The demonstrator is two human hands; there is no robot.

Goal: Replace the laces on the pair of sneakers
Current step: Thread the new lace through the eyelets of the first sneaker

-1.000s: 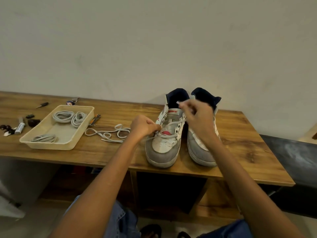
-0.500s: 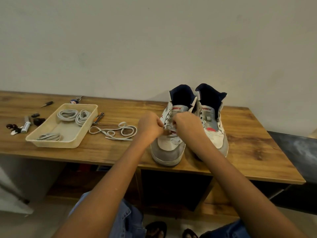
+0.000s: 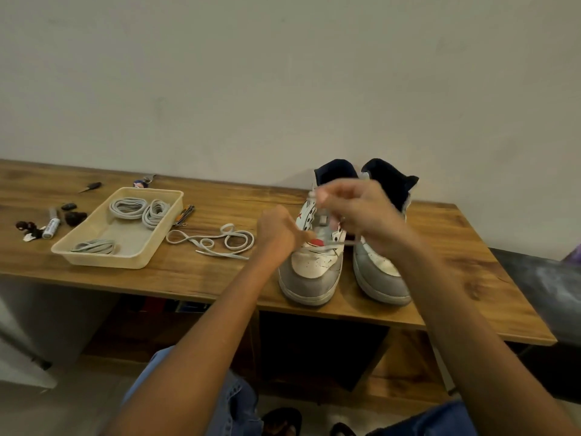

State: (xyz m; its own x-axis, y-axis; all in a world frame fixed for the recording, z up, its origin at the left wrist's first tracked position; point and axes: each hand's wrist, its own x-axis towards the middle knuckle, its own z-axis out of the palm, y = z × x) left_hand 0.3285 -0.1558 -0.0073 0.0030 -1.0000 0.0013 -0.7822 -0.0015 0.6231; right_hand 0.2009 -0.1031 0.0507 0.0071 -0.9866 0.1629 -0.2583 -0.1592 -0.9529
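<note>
Two grey-and-white high-top sneakers stand toes toward me at the table's front edge: the left sneaker (image 3: 311,272) and the right sneaker (image 3: 382,278). A pale lace (image 3: 333,243) crosses the left sneaker's lower eyelets. My left hand (image 3: 276,234) pinches one end of it at the shoe's left side. My right hand (image 3: 361,212) is raised above the tongue and pinches the other end, its tip showing near the collar. A loose white lace (image 3: 213,242) lies coiled on the table left of the shoes.
A beige tray (image 3: 94,259) holds three bundled grey laces. Left of the tray lie a marker (image 3: 52,223) and small dark items; a small tool (image 3: 184,214) sits at its right. The wall is close behind the wooden table (image 3: 471,262).
My right hand has risen from the eyelets toward the collar, drawing the lace up. My left hand stays at the shoe's left side.
</note>
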